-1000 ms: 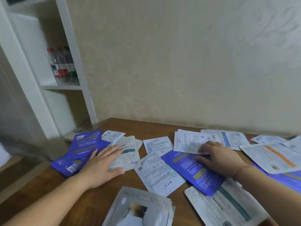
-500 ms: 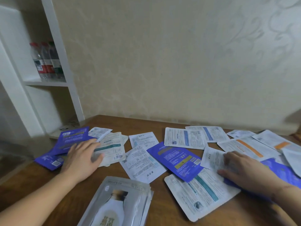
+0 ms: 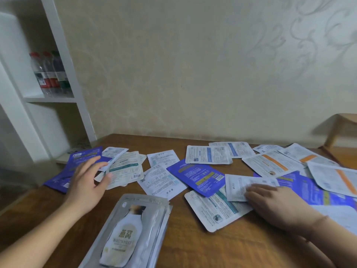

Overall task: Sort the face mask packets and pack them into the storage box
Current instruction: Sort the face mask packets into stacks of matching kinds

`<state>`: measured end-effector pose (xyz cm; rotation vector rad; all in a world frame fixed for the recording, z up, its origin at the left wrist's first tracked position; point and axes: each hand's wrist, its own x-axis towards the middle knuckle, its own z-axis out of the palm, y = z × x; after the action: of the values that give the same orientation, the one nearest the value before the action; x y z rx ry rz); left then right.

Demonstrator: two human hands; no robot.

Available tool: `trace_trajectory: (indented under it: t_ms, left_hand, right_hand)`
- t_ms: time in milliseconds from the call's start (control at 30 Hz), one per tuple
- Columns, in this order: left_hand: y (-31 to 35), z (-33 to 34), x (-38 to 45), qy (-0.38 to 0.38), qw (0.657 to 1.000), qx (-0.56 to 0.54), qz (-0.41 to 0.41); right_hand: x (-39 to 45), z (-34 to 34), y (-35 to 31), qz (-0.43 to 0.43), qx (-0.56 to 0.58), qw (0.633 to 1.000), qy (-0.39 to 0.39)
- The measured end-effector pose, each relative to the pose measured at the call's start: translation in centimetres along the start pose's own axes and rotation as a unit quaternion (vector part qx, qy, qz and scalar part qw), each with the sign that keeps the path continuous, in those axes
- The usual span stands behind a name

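I see packets (image 3: 199, 178) loose across the desk (image 3: 222, 248). Left hand (image 3: 87, 185) spread flat, right hand (image 3: 274, 205) flat, neither clamped on anything. Bottles (image 3: 50, 74) sit in shelf (image 3: 58, 98).

Home room (wallpaper (image 3: 193, 64), shelf (image 3: 50, 99))

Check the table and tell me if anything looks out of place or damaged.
Nothing looks damaged. The face mask packets lie scattered and overlapping at odd angles across the table; only the bird's nest stack is squared up. No storage box is in view.
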<state>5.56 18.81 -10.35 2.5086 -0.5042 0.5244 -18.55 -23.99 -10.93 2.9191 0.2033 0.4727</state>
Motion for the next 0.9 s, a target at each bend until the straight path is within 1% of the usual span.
trace_trajectory:
  t_ms: [67, 167, 200, 267, 300, 367, 433, 500, 533, 600, 667, 733, 800, 833, 900]
  left_hand:
    - [1.3, -1.5, -0.9, 0.016, 0.999, -0.046, 0.019]
    - [3.1, -3.7, -2.6, 0.017, 0.996, -0.070, 0.061]
    - [3.6, -4.4, -3.2, 0.012, 0.994, -0.075, 0.076]
    - [4.5, -5.7, -4.4, -0.003, 0.993, -0.072, 0.096]
    - [4.7, -6.3, -5.1, -0.012, 0.992, -0.070, 0.103]
    - [5.2, -7.3, -6.4, -0.032, 0.991, -0.085, 0.100]
    - [5.6, -8.3, -7.8, -0.031, 0.990, -0.097, 0.093]
    - [6.3, -9.3, -9.3, -0.024, 0.993, -0.071, 0.092]
    - [6.8, -9.7, -10.1, -0.026, 0.993, -0.044, 0.104]
    - [8.4, -10.5, -11.8, -0.014, 0.987, 0.009, 0.162]
    - [10.0, -10.8, -13.3, 0.000, 0.974, 0.026, 0.225]
    - [11.0, -10.5, -14.2, 0.009, 0.965, 0.012, 0.263]
    - [11.6, -9.9, -14.7, 0.023, 0.957, -0.004, 0.289]
    - [12.0, -9.5, -15.1, 0.031, 0.952, -0.017, 0.303]
    - [13.4, -9.0, -16.3, 0.040, 0.938, -0.074, 0.336]
  right_hand:
    - [-1.0, -0.2, -0.5, -0.001, 0.010, 1.000, 0.002]
    - [-2.0, -1.0, -0.7, 0.092, -0.010, 0.995, -0.028]
    - [-2.2, -1.1, -0.3, 0.133, -0.010, 0.990, -0.035]
    - [-1.8, -1.9, -0.2, 0.203, 0.008, 0.977, -0.073]
    - [-1.4, -2.4, -0.5, 0.227, 0.024, 0.970, -0.082]
    - [0.0, -2.8, -1.5, 0.239, 0.050, 0.966, -0.083]
    - [2.0, -2.8, -3.6, 0.223, 0.118, 0.966, -0.056]
    - [4.4, -2.6, -6.2, 0.176, 0.187, 0.966, -0.034]
    - [5.6, -2.4, -7.4, 0.165, 0.209, 0.963, -0.040]
    - [7.5, -1.6, -9.4, 0.185, 0.226, 0.953, -0.086]
    - [8.5, -0.7, -10.6, 0.195, 0.170, 0.960, -0.110]
    - [8.7, -0.3, -11.3, 0.179, 0.096, 0.976, -0.084]
    - [8.4, -0.6, -11.6, 0.117, 0.032, 0.991, -0.059]
    - [7.9, -0.8, -11.6, 0.072, 0.007, 0.996, -0.052]
    - [6.4, -1.2, -11.4, -0.029, -0.042, 0.999, -0.016]
